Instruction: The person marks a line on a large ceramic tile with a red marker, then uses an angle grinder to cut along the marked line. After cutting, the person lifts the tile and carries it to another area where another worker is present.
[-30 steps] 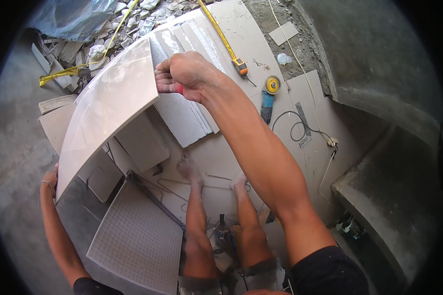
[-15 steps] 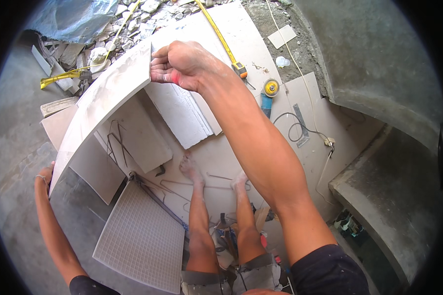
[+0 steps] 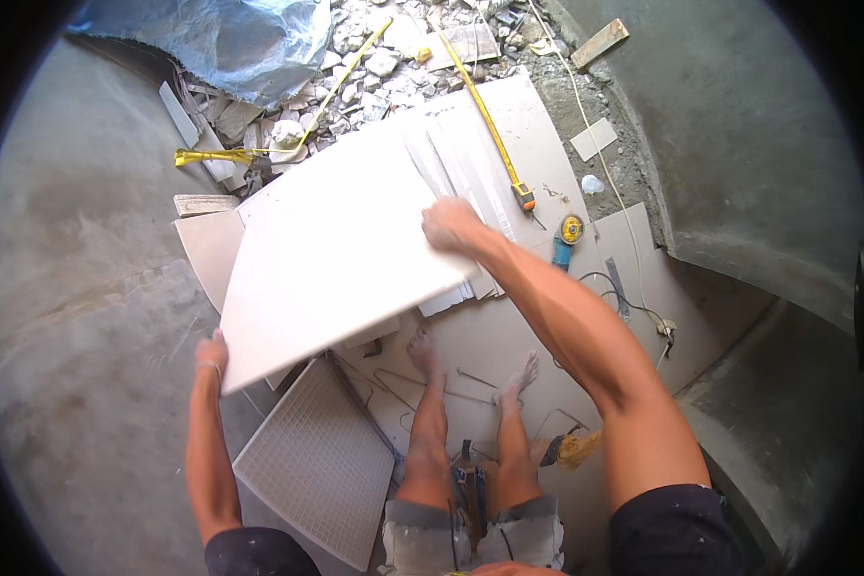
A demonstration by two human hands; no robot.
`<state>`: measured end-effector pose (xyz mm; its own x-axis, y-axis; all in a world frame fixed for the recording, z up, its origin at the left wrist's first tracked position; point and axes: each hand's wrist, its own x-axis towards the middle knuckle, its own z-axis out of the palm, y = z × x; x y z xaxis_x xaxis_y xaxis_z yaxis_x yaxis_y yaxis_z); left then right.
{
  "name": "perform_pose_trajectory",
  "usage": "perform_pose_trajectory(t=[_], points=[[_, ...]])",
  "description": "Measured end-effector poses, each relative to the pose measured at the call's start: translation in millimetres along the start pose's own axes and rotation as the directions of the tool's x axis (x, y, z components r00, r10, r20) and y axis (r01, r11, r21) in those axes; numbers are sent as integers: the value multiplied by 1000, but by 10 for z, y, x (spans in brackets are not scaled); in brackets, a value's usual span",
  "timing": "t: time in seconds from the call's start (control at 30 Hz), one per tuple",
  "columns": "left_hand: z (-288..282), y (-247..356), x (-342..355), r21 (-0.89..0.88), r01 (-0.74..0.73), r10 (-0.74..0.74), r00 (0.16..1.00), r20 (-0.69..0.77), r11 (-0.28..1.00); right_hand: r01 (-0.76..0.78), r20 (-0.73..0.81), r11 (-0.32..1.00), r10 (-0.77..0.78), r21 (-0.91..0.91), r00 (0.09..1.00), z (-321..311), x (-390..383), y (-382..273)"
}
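A large white tile (image 3: 326, 274), its smooth broad face turned up toward me, hangs tilted between my two hands. My left hand (image 3: 211, 355) is closed on its near left corner, fingers partly hidden at the edge. At the right edge my right hand (image 3: 453, 228) grips it, slightly blurred, with the fingertips out of sight. Beneath the tile's right side lie white tile strips (image 3: 444, 305). Another tile (image 3: 319, 461), its gridded back showing, leans just left of my legs.
A blue angle grinder (image 3: 564, 248) and an extended yellow tape measure (image 3: 497, 134) lie to the right on pale tiles. Rubble (image 3: 379, 65) and a blue plastic sheet (image 3: 226, 43) are at the far side. My bare feet (image 3: 516, 376) stand among bent metal rods.
The tile has swung from steeply tilted to flatter, its broad white face now showing. My right hand has come nearer and to the right with it; the view has shifted too.
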<state>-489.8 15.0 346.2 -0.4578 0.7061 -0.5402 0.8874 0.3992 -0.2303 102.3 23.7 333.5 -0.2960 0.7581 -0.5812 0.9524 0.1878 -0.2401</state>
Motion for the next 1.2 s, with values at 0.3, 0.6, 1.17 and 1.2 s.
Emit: perform_pose_trajectory(t=[0.3, 0.6, 1.17, 1.2], points=[[-737, -174, -3262, -38, -69, 74, 987, 143, 997, -557, 297, 532, 497, 637, 815, 607, -4151, -900], [-416, 1534, -4628, 534, -814, 542, 562, 624, 229, -786, 575, 99, 628, 610, 525, 2301, -7261, -1631], [2319, 5371, -9117, 475, -360, 526, -52, 849, -803, -47, 550, -548, 834, 835, 43, 5633, -8892, -3435], [2506, 5410, -9387, 539, -536, 628, 23, 778, -650, -121, 506, -500, 863, 857, 16, 5695, -9070, -3373]])
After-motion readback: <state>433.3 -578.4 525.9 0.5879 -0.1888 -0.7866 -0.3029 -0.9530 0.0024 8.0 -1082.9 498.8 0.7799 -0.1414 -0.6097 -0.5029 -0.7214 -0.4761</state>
